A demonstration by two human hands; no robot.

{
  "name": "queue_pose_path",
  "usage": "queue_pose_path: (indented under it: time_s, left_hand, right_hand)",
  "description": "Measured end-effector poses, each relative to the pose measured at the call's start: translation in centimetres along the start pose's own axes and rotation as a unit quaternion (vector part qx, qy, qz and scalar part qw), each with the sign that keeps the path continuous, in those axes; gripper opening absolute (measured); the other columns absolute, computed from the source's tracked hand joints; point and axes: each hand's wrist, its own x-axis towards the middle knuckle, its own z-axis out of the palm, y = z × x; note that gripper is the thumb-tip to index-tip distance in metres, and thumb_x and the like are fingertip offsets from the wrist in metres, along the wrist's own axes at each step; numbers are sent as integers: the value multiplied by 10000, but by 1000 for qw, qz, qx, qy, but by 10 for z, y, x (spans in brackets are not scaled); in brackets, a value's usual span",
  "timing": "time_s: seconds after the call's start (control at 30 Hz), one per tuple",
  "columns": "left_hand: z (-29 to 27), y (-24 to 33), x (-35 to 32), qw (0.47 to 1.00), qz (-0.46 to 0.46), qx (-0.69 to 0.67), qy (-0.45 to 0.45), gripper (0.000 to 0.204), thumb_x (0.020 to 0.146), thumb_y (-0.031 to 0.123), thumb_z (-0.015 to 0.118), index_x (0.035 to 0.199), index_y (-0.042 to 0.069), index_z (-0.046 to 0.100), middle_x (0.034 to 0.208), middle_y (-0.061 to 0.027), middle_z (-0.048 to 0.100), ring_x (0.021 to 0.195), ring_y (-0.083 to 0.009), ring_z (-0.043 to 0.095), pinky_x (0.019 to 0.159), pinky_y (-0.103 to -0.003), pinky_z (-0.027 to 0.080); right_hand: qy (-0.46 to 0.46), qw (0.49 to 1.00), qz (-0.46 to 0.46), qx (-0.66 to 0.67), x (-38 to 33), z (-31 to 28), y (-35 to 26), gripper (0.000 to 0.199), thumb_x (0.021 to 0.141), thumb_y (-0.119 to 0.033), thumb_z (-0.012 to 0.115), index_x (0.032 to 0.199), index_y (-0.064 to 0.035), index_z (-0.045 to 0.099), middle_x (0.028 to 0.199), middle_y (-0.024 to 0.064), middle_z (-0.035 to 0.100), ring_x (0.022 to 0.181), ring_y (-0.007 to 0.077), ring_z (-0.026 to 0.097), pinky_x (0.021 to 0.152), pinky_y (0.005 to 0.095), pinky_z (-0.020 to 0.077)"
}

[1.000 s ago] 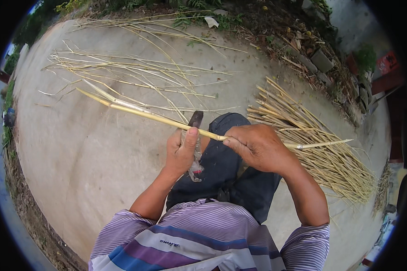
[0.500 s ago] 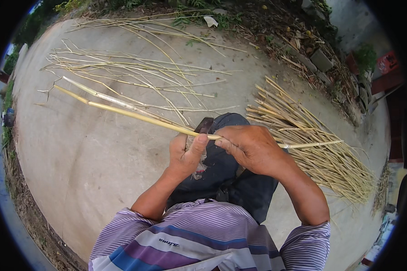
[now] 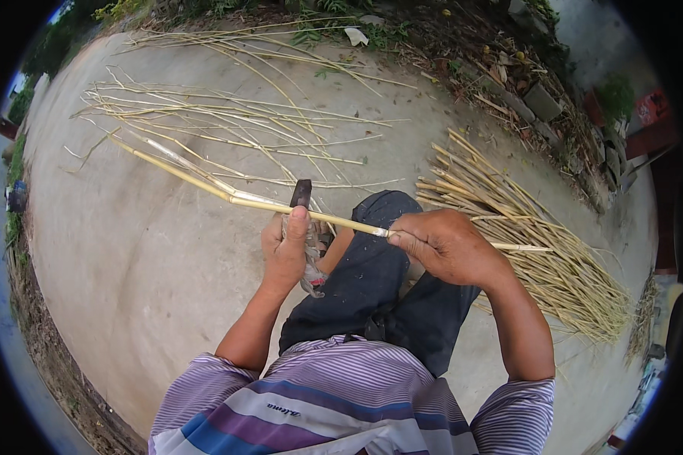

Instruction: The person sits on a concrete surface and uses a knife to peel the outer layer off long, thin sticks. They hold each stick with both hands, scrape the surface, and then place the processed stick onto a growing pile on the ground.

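A long pale-yellow jointed stalk [image 3: 341, 221] runs across in front of me, from upper left to the right. Two arms spread from it left of my left hand, one of them whitish. My left hand [image 3: 283, 254] is closed round a knife with a short dark blade [image 3: 301, 194] and a handle wrapped in translucent plastic. Its thumb presses the stalk close to the blade. Farther right, my right hand [image 3: 448, 246] grips the same stalk, whose end sticks out beyond the hand. Fingers hide the exact contact between edge and stalk.
Loose thin stalks [image 3: 228, 114] lie spread on the concrete ground [image 3: 144, 265] ahead and to the left. On the right is a thick pile of cut stalks [image 3: 539, 258]. Rubble and dry litter [image 3: 508, 83] line the far right edge. My dark-trousered knees [image 3: 364, 258] are below my hands.
My left hand, with the knife, has moved left along the stalk, and my right hand has shifted slightly right. The gap between them is wider, and the blade now points more upright.
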Motion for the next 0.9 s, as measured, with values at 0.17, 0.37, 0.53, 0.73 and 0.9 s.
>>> queue_pose_path:
  time_s: [0.17, 0.37, 0.53, 0.73, 0.9]
  left_hand:
    - [25, -3, -10, 998, -28, 50, -25, 465, 981, 441, 569, 828, 6, 632, 702, -4, 575, 649, -64, 496, 575, -236, 404]
    - [31, -3, -18, 998, -4, 32, -52, 413, 982, 396, 590, 853, 5, 613, 690, 12, 545, 644, -62, 474, 566, -248, 399]
    - [32, -9, -14, 997, 29, 45, -58, 422, 987, 411, 577, 871, 6, 590, 683, 19, 524, 631, -57, 456, 549, -252, 384]
    - [11, 0, 2, 999, -11, -20, 47, 447, 1000, 431, 541, 802, 32, 580, 678, 8, 544, 603, -50, 474, 526, -239, 381]
    - [36, 0, -2, 1000, -1, 0, -24, 458, 995, 431, 550, 747, 46, 563, 653, 9, 537, 565, -60, 491, 515, -231, 398]
  right_hand:
    - [43, 998, -32, -41, 12, 17, -9, 181, 932, -227, 572, 880, -62, 625, 765, 171, 625, 747, 406, 602, 639, 496, 449]
    - [69, 997, -36, -22, 11, 27, -12, 167, 920, -210, 567, 875, -59, 624, 751, 173, 624, 742, 410, 605, 638, 508, 451]
    - [59, 998, -27, 15, 11, 24, -14, 196, 936, -229, 549, 876, -58, 624, 747, 172, 620, 742, 415, 602, 639, 512, 443]
    - [46, 998, 39, -20, 0, 9, 5, 237, 973, -256, 540, 895, -62, 652, 689, 104, 624, 654, 329, 607, 597, 442, 453]
    - [92, 995, 17, 26, 10, 28, -2, 225, 951, -248, 542, 878, -61, 643, 746, 200, 614, 739, 424, 595, 631, 506, 448]
